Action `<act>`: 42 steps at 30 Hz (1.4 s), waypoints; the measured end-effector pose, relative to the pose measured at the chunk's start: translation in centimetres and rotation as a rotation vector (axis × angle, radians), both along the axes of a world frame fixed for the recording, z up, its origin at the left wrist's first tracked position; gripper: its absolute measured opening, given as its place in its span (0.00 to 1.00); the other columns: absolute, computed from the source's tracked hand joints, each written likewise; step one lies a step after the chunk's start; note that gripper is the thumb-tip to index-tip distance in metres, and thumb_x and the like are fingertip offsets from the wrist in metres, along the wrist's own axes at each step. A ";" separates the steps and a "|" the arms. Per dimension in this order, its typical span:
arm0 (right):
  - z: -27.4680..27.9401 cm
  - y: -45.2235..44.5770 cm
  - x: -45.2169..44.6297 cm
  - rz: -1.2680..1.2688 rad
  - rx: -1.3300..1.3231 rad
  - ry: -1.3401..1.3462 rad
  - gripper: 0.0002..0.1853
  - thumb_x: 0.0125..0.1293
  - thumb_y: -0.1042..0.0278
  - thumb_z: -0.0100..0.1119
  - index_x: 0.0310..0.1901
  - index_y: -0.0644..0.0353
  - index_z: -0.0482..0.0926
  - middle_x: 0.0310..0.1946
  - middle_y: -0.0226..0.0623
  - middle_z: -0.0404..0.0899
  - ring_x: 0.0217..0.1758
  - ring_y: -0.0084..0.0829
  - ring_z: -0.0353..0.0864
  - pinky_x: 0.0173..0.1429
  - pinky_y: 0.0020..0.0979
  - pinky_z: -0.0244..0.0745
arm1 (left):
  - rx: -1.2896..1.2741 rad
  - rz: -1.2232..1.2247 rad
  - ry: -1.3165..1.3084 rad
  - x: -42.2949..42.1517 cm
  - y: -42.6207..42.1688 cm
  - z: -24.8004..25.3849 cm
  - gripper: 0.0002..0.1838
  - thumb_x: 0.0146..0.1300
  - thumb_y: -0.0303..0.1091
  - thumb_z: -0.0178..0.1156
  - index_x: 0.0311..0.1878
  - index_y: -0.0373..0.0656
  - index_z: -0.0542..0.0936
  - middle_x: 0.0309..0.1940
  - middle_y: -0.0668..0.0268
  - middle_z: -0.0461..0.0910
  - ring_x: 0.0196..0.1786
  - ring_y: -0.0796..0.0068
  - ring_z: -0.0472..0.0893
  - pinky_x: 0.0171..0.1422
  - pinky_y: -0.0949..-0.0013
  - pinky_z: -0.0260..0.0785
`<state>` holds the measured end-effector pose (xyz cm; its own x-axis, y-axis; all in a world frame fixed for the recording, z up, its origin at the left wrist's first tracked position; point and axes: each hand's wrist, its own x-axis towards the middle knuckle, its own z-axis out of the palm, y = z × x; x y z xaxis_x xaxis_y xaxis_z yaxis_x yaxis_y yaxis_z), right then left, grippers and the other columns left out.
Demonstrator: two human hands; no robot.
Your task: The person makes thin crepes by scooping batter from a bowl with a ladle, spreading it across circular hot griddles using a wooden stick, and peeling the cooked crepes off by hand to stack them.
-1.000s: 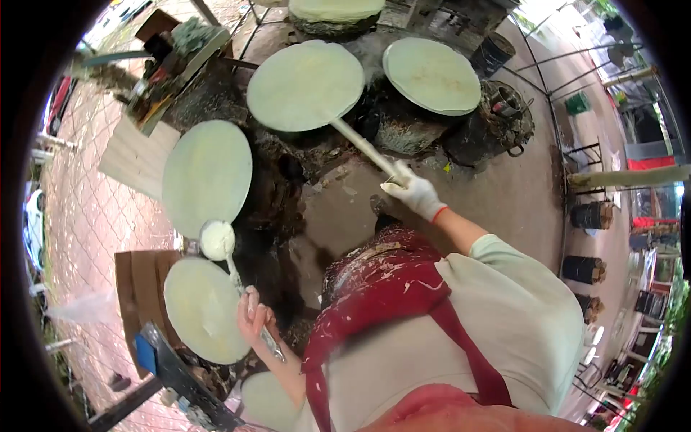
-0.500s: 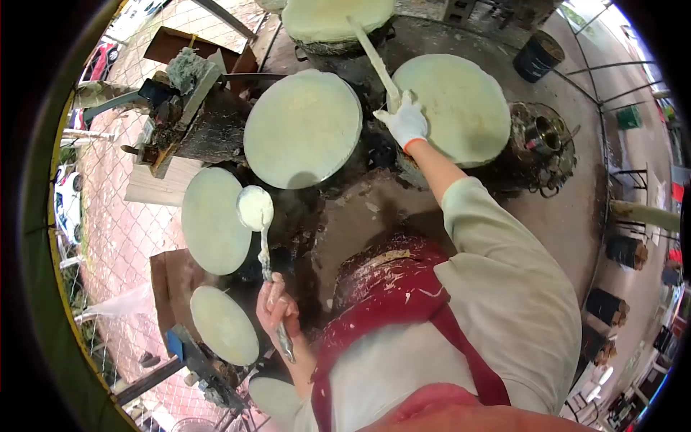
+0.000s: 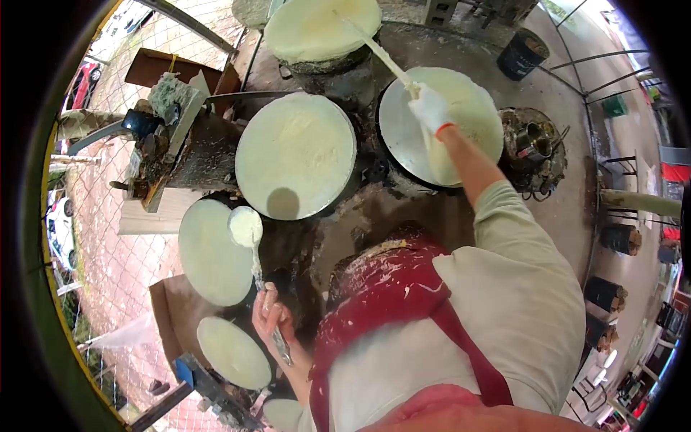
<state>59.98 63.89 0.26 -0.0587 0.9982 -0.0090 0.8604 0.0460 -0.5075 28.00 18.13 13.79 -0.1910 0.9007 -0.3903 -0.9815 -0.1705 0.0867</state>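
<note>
My left hand (image 3: 273,320) is closed around the long handle of a ladle (image 3: 246,227), whose round bowl is full of pale batter. The bowl hangs beside a batter-covered round griddle (image 3: 216,252). My right hand (image 3: 430,106), in a white glove with an orange cuff, is closed on a long pale stick (image 3: 378,50). The stick slants up and left across another griddle. Beneath my right hand, a thin pale sheet of batter (image 3: 479,119) covers the right part of a round griddle (image 3: 403,140); bare metal shows on its left. The glove hides the stick's near end.
More batter-covered griddles (image 3: 295,158) stand ahead and to my left, one at the far side (image 3: 324,29). A metal pot (image 3: 531,140) sits on a dark stand at right. A black bucket (image 3: 523,54) is farther back. Chain-link fence (image 3: 101,266) runs along the left.
My right hand has moved right with the stick, and the sheet's left edge has come away, baring metal. The ladle stays in my left hand. The view has shifted slightly.
</note>
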 end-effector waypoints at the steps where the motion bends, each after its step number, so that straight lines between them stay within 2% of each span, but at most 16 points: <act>1: 2.0 0.6 1.1 0.052 0.022 0.028 0.20 0.54 0.63 0.59 0.49 0.59 0.78 0.40 0.50 0.83 0.44 0.49 0.83 0.50 0.44 0.75 | 0.009 -0.005 0.004 -1.1 0.2 -0.4 0.17 0.76 0.33 0.35 0.54 0.26 0.63 0.23 0.69 0.64 0.12 0.82 0.63 0.22 0.75 0.53; 6: 15.3 3.2 2.3 0.284 -0.030 -0.116 0.17 0.46 0.65 0.61 0.39 0.61 0.82 0.36 0.50 0.83 0.43 0.49 0.82 0.49 0.42 0.75 | 0.040 -0.006 0.022 -5.6 0.9 -2.2 0.16 0.76 0.33 0.36 0.54 0.26 0.64 0.22 0.70 0.63 0.11 0.83 0.62 0.19 0.76 0.48; 8: 20.2 3.3 0.3 0.316 -0.123 -0.210 0.19 0.44 0.69 0.62 0.42 0.65 0.80 0.32 0.42 0.81 0.35 0.31 0.79 0.44 0.33 0.74 | -0.011 -0.002 0.059 -6.5 1.4 -2.2 0.15 0.77 0.33 0.37 0.52 0.28 0.64 0.22 0.70 0.63 0.11 0.84 0.63 0.18 0.75 0.47; 12: 24.3 6.3 -5.2 0.495 -0.107 -0.066 0.17 0.42 0.73 0.62 0.39 0.63 0.81 0.29 0.39 0.83 0.34 0.31 0.81 0.42 0.33 0.74 | -0.085 0.034 0.118 -8.6 2.1 -2.9 0.14 0.77 0.32 0.37 0.51 0.28 0.64 0.21 0.71 0.63 0.11 0.85 0.64 0.17 0.76 0.45; 13: 25.7 7.5 -6.8 0.580 -0.208 0.046 0.20 0.45 0.76 0.60 0.45 0.65 0.81 0.34 0.28 0.81 0.37 0.22 0.75 0.44 0.26 0.72 | -0.101 0.040 0.128 -9.0 2.2 -3.3 0.15 0.77 0.32 0.38 0.51 0.27 0.64 0.21 0.71 0.63 0.11 0.85 0.64 0.17 0.76 0.45; 16: 30.8 10.3 -11.4 0.748 0.075 0.131 0.25 0.51 0.75 0.63 0.55 0.69 0.78 0.43 0.30 0.83 0.49 0.22 0.79 0.53 0.25 0.74 | -0.037 0.058 0.096 -9.1 2.4 -3.7 0.15 0.77 0.33 0.38 0.52 0.27 0.65 0.21 0.72 0.63 0.11 0.86 0.62 0.17 0.77 0.46; 18: 36.5 9.8 -13.7 0.739 0.140 0.022 0.18 0.51 0.70 0.67 0.45 0.68 0.81 0.42 0.36 0.83 0.46 0.24 0.78 0.53 0.26 0.72 | -0.095 0.114 0.105 -8.3 2.5 -3.4 0.15 0.77 0.33 0.38 0.52 0.27 0.65 0.22 0.72 0.64 0.11 0.87 0.62 0.17 0.78 0.46; 20: 36.7 13.8 -14.2 0.542 0.043 0.388 0.21 0.45 0.75 0.69 0.46 0.67 0.82 0.38 0.35 0.83 0.44 0.25 0.78 0.50 0.28 0.74 | -0.148 0.183 0.124 -6.9 2.6 -2.8 0.15 0.77 0.33 0.38 0.52 0.27 0.65 0.22 0.71 0.64 0.11 0.87 0.62 0.18 0.78 0.47; 26: 21.7 30.8 -11.0 0.537 -0.052 1.037 0.28 0.59 0.70 0.67 0.62 0.66 0.73 0.55 0.35 0.78 0.59 0.25 0.76 0.59 0.23 0.72 | -0.111 0.401 0.034 -0.4 2.8 -1.6 0.13 0.77 0.33 0.36 0.46 0.31 0.65 0.22 0.71 0.62 0.11 0.87 0.63 0.18 0.77 0.47; 28: 13.5 34.3 -11.9 0.338 0.018 1.293 0.25 0.58 0.71 0.67 0.58 0.63 0.75 0.40 0.30 0.83 0.37 0.23 0.80 0.37 0.26 0.77 | -0.216 0.498 0.104 2.3 2.9 -1.5 0.10 0.77 0.33 0.37 0.41 0.37 0.64 0.21 0.72 0.62 0.12 0.87 0.64 0.19 0.77 0.47; 30: 5.9 35.9 -11.7 0.062 0.026 1.207 0.21 0.53 0.74 0.70 0.50 0.58 0.78 0.34 0.28 0.81 0.21 0.20 0.73 0.17 0.25 0.62 | -0.268 0.563 0.139 5.5 3.3 -0.7 0.11 0.77 0.33 0.37 0.40 0.38 0.64 0.19 0.73 0.61 0.12 0.87 0.65 0.19 0.76 0.48; 33: -1.6 35.0 -11.7 -0.133 -0.006 1.235 0.08 0.54 0.75 0.70 0.36 0.59 0.80 0.22 0.27 0.76 0.14 0.22 0.68 0.15 0.30 0.61 | -0.441 0.742 0.210 9.5 3.4 -0.4 0.11 0.77 0.33 0.36 0.42 0.36 0.64 0.19 0.73 0.62 0.12 0.86 0.65 0.19 0.75 0.49; 36: -6.0 35.8 -11.3 -0.173 -0.097 1.180 0.09 0.54 0.76 0.70 0.37 0.60 0.81 0.22 0.29 0.78 0.17 0.26 0.72 0.21 0.32 0.69 | -0.195 0.750 0.078 11.8 3.3 0.2 0.12 0.77 0.33 0.35 0.45 0.33 0.63 0.20 0.71 0.63 0.12 0.83 0.66 0.20 0.74 0.50; 37: -6.7 36.2 -10.9 -0.147 -0.124 1.165 0.14 0.54 0.78 0.67 0.44 0.66 0.81 0.33 0.36 0.83 0.32 0.27 0.81 0.39 0.29 0.75 | -0.130 0.737 0.062 12.5 3.1 0.4 0.12 0.77 0.34 0.34 0.46 0.33 0.62 0.22 0.69 0.63 0.12 0.81 0.67 0.21 0.73 0.50; 40: -6.3 36.0 -11.0 -0.024 0.067 0.979 0.17 0.52 0.78 0.66 0.46 0.68 0.80 0.37 0.40 0.84 0.36 0.29 0.82 0.43 0.28 0.75 | -0.334 0.895 0.132 15.3 3.6 1.5 0.13 0.77 0.34 0.33 0.45 0.33 0.62 0.22 0.68 0.63 0.12 0.80 0.67 0.21 0.73 0.51; 42: -5.1 35.5 -10.5 0.032 0.182 0.655 0.20 0.56 0.63 0.64 0.48 0.67 0.80 0.42 0.47 0.85 0.43 0.42 0.84 0.48 0.37 0.76 | -0.265 0.928 0.099 16.1 1.6 0.4 0.12 0.76 0.32 0.33 0.44 0.32 0.63 0.25 0.63 0.67 0.13 0.80 0.68 0.19 0.75 0.50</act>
<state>49.43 99.38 -4.88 -0.0245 0.9781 0.2067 0.3751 0.2007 -0.9050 44.11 19.77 14.15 -0.8240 0.2604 -0.5032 -0.4529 -0.8364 0.3088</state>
